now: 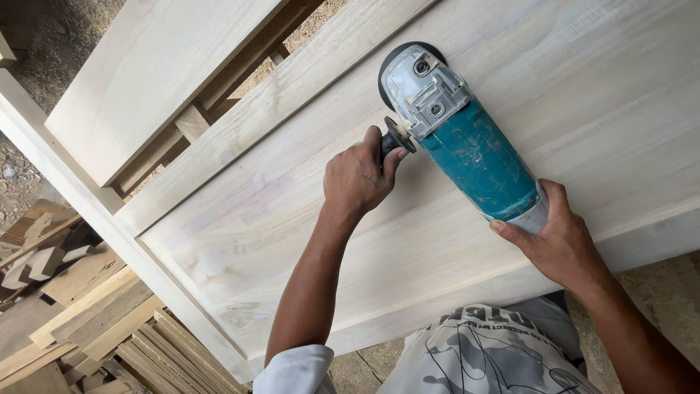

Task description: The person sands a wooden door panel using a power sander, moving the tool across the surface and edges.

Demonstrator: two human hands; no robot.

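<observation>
Head view: the teal grinder (467,146) lies disc-down on the pale panel (306,219), centre-right of the frame. The left hand (361,175) is curled round its side handle, the right hand (558,233) cups the tail. Tilting it could gouge the wood; a loose hold might let it skid toward the scrap (80,306) at lower left.

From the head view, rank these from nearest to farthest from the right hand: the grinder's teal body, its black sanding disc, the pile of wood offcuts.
1. Teal body: touching the right hand, which grips its rear end.
2. Black sanding disc: at the tool's far end, up-left on the pale wooden panel.
3. Pile of wood offcuts: bottom left, beyond the panel's edge.
</observation>
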